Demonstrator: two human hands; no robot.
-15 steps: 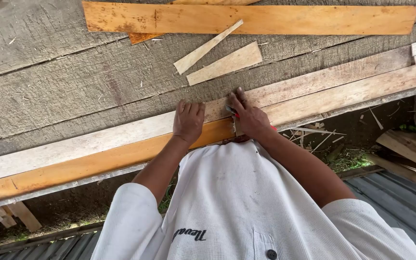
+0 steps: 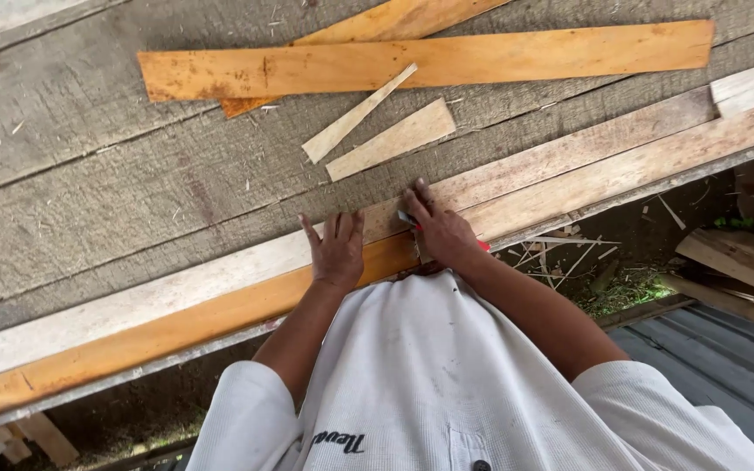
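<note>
— Left hand [image 2: 335, 251]?
— Flat on the orange plank [image 2: 176, 336] at the near edge of the grey workbench [image 2: 89, 201], fingers spread wide, holding nothing, just pressing down.
— And the right hand [image 2: 441, 234]?
— Just beside the left, resting where the orange plank meets the pale board [image 2: 586, 174]. Closed around a small tool with a red handle [image 2: 482, 246], a bit of metal showing by the fingers; exact kind of tool impossible to tell.
— Position of the plank?
— Along the bench edge, running from lower left up toward the right, touching the pale board behind it.
— Further back on the bench?
— Two thin pale offcuts [image 2: 390, 139] lying near each other, and beyond them a long orange board [image 2: 482, 57] crossing over another.
— Below the edge?
— Wood scraps [image 2: 743, 257] and shavings on the ground, white shirt [image 2: 447, 384] filling the foreground.
</note>
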